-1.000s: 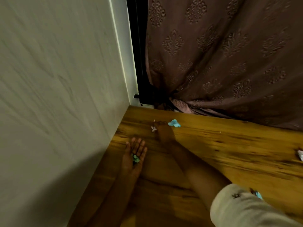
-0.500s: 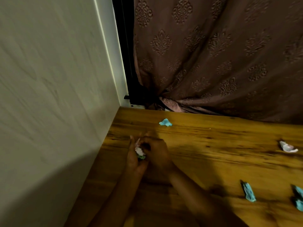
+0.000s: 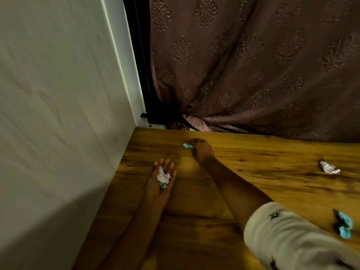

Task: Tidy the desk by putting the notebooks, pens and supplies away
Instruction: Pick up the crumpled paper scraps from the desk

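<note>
My left hand point(image 3: 158, 184) lies palm up on the wooden desk point(image 3: 253, 184), cupping a crumpled white paper scrap point(image 3: 163, 176) and a small green scrap point(image 3: 163, 185). My right hand point(image 3: 201, 150) reaches to the far side of the desk, its fingertips closed around a crumpled blue paper scrap point(image 3: 188, 145) that still touches the wood. Another white crumpled scrap point(image 3: 328, 167) lies at the right. Blue crumpled scraps point(image 3: 343, 224) lie at the near right edge of the view.
A pale wall point(image 3: 58, 114) borders the desk on the left. A brown patterned curtain point(image 3: 253, 65) hangs along the desk's far edge, bunched at the corner beside a dark frame point(image 3: 140, 65).
My right hand left my left palm, where it had dropped the white scrap, and reached forward to the blue scrap at the back. My left hand opened flat.
</note>
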